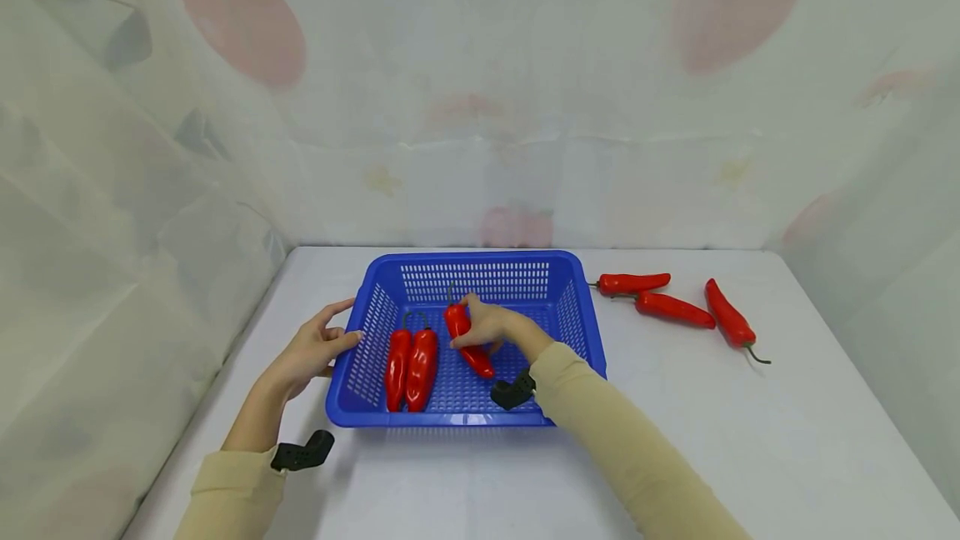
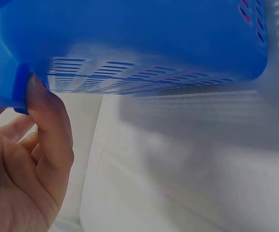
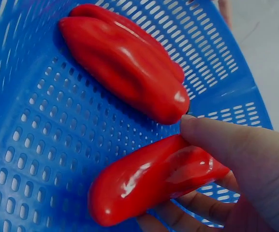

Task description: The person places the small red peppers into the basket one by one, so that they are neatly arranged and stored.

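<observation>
A blue plastic basket (image 1: 465,421) with slotted walls stands on the white table. My left hand (image 1: 311,350) grips its left rim, and in the left wrist view a bent finger (image 2: 52,130) lies against the rim from outside. Inside the basket, my right hand (image 1: 487,325) holds a red chili pepper (image 1: 477,359) between thumb and fingers, stem toward the far wall. In the right wrist view this pepper (image 3: 129,181) is tilted, its tip toward the lower left. Two more red peppers (image 1: 399,361) (image 1: 422,369) lie side by side in the basket's left part.
Right of the basket on the table lie three red peppers: one near the basket's far corner (image 1: 633,283), one just in front of it (image 1: 675,310), and one farther right (image 1: 729,315). White patterned sheeting (image 1: 465,107) hangs behind the table and along both sides.
</observation>
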Action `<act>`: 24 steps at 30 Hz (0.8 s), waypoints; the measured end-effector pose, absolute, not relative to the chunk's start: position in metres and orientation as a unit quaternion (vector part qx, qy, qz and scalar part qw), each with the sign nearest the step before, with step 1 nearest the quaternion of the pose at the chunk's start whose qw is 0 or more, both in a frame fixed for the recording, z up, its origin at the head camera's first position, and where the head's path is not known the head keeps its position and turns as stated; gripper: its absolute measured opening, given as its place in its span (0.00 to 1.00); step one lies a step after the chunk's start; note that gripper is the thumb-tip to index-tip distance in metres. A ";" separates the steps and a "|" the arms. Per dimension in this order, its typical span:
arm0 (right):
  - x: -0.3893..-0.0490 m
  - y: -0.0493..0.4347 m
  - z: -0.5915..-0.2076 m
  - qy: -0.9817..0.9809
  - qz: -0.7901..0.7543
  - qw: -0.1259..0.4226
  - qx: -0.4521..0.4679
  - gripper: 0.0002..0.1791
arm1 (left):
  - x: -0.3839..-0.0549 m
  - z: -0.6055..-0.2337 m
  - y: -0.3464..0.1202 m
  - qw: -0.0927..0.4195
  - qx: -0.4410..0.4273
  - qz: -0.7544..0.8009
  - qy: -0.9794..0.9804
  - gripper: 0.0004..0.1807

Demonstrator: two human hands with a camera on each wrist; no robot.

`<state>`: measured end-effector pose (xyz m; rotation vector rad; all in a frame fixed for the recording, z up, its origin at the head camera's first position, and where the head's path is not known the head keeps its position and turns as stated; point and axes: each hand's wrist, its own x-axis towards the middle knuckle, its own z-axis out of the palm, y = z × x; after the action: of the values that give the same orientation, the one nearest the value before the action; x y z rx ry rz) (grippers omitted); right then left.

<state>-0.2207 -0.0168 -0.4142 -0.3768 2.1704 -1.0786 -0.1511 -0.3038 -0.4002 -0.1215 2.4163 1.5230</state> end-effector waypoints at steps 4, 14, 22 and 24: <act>-0.221 -0.017 -0.418 0.838 -0.403 0.339 -0.143 0.41 | -0.151 -0.400 -0.304 0.141 -0.040 0.529 0.836 0.40; -0.222 -0.021 -0.423 0.855 -0.360 0.336 -0.162 0.37 | -0.151 -0.399 -0.303 0.143 -0.037 0.532 0.834 0.40; -0.221 -0.031 -0.424 0.858 -0.339 0.347 -0.165 0.37 | -0.151 -0.400 -0.303 0.143 -0.035 0.535 0.832 0.40; -0.220 -0.032 -0.424 0.859 -0.335 0.349 -0.166 0.37 | -0.151 -0.400 -0.304 0.144 -0.035 0.538 0.830 0.40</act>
<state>-0.2197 -0.0324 -0.4237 -0.4291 2.2276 -0.8681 -0.1514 -0.3038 -0.4001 -0.1010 2.3926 1.5515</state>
